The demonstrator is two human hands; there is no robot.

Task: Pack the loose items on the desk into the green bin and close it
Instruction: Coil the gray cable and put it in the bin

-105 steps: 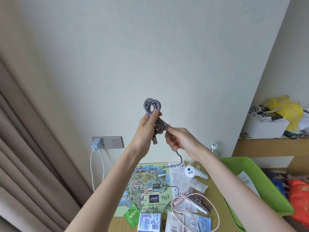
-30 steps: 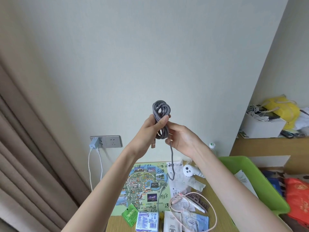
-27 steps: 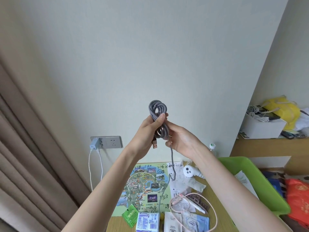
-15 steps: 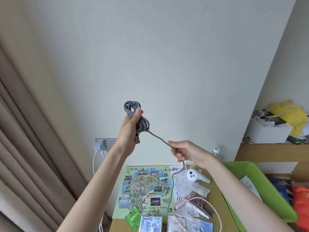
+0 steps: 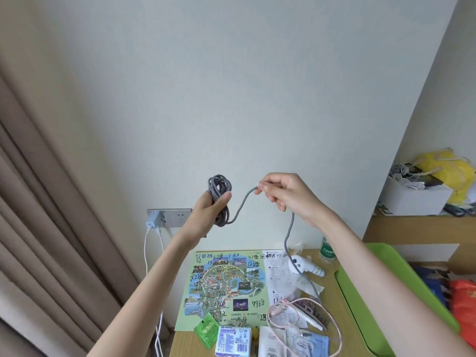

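Desk (image 5: 332, 300) is strewn w/ loose bits. The green bin (image 5: 346, 289) stands open at its right side, lid not in view. Step in hand, I'd say: coiling the grey braided cable (image 5: 219, 184) before it goes in.

The coil is up in front of the wall, well above the desk, in the left hand (image 5: 206, 212): thumb pressed across the loops, fingers curled behind. The right hand (image 5: 286, 194) pinches the free run btwn thumb & forefinger, other fingers curled in. The tail drops to the desk, crossing the white handheld device (image 5: 307, 266) & papers.

To do it well: make each new loop the same size, let the strand slide thru the pinch, and raise the tail slowly so it doesn't drag the device or snag the pink cable (image 5: 276, 311).
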